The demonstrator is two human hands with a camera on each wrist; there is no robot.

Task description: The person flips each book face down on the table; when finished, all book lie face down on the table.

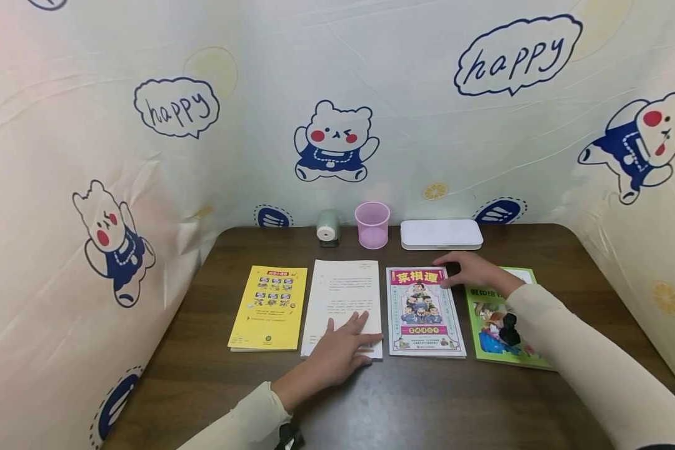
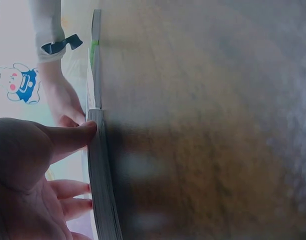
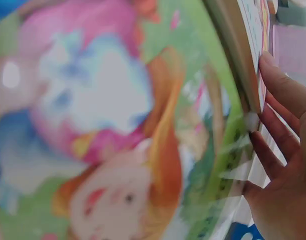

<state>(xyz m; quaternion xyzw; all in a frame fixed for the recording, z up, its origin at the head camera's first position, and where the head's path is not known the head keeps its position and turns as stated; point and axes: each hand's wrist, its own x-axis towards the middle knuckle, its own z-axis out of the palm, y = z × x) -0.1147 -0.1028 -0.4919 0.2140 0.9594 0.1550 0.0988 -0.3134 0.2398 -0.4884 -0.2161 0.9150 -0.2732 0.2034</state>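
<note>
My left hand (image 1: 340,351) rests with spread fingers on the lower part of a book (image 1: 345,284) with a white printed page on top. In the left wrist view, the thumb (image 2: 73,137) lies at the near edge of that thick book (image 2: 104,190). At the upper right corner of a pink-and-white book (image 1: 425,312), my right hand (image 1: 478,274) touches the edge with its thumb and fingertips. The right forearm crosses over a green picture book (image 1: 492,325) and hides part of it; its cover (image 3: 193,30) fills much of the right wrist view.
A yellow book (image 1: 270,306) lies at the left end of the row. Along the table's back edge stand a green pencil sharpener (image 1: 328,228), a pink cup (image 1: 373,226) and a white case (image 1: 441,234). A printed cloth (image 1: 247,144) hangs behind the brown table (image 1: 427,400).
</note>
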